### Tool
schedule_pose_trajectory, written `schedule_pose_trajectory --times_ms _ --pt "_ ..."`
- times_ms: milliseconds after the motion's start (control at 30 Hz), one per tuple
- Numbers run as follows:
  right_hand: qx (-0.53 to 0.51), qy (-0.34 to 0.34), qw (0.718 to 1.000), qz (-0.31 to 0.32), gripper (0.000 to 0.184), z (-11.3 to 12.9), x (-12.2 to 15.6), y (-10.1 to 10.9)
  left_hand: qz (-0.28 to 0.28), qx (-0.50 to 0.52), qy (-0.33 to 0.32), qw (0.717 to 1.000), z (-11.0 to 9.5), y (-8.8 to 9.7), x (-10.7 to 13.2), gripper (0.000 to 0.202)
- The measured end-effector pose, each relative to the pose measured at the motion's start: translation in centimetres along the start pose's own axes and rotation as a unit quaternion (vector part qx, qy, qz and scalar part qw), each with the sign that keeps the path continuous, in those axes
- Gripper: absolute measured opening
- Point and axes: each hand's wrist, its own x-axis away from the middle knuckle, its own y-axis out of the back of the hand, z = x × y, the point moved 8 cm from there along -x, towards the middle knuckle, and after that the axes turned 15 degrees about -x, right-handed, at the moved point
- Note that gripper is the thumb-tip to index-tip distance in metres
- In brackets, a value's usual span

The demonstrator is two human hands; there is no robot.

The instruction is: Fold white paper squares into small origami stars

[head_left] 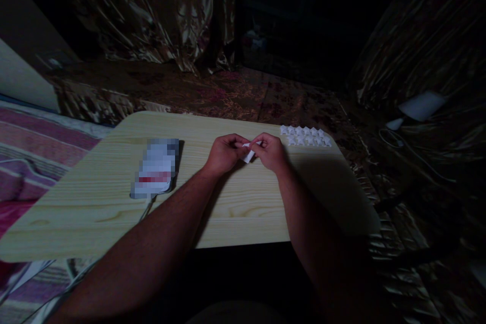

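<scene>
A small piece of folded white paper (247, 156) is pinched between both hands above the middle of the table. My left hand (227, 153) grips its left side, thumb and fingers closed. On the right side, my right hand (270, 151) holds it the same way, fingertips nearly meeting those of the left. The hands partly hide the paper, so its full shape cannot be made out. To the right of my right hand, small white folded paper stars (307, 131) lie in two rows near the table's far right corner.
A phone (157, 164) with a blurred screen lies left of my hands, a cable (147, 207) running from its near end. The pale wooden table (250, 212) has rounded corners. A striped bed cover (34, 136) is at left, curtains (190, 5) behind, a white adapter-like object (423, 105) at right.
</scene>
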Motion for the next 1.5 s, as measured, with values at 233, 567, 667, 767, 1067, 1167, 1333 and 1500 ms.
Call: schedule_pose_trajectory --times_ms 233,567,667,767,1067,1167,1333,1500 --pt "0.005 0.003 1.000 -0.003 0.013 0.0 0.0 0.0 0.000 -0.003 -0.003 1.000 0.0 0.0 0.0 0.031" --pt "-0.070 -0.016 0.997 0.003 0.019 0.6 0.1 -0.4 -0.025 -0.012 0.002 1.000 -0.2 0.3 0.1 0.027" --pt "-0.132 -0.058 0.989 0.009 0.039 0.7 0.2 -0.6 -0.050 0.001 0.006 0.999 0.1 0.7 0.1 0.025" --pt "-0.131 -0.111 0.984 0.037 0.025 0.2 0.4 -0.9 -0.074 0.000 0.011 0.997 0.3 1.2 0.0 0.024" --pt "-0.116 -0.105 0.987 0.025 0.024 0.1 0.4 -0.7 -0.076 0.009 0.016 0.997 0.2 1.3 0.0 0.023" --pt "-0.116 -0.103 0.988 0.022 0.024 0.1 0.3 -0.7 -0.075 0.013 0.016 0.997 0.2 1.2 0.0 0.024" --pt "-0.118 -0.100 0.988 0.018 0.023 0.1 0.3 -0.7 -0.079 0.007 0.021 0.997 0.1 1.3 0.1 0.023" --pt "-0.125 -0.099 0.987 0.019 0.023 0.0 0.3 -0.8 -0.079 0.011 0.030 0.996 0.1 1.3 0.1 0.024"
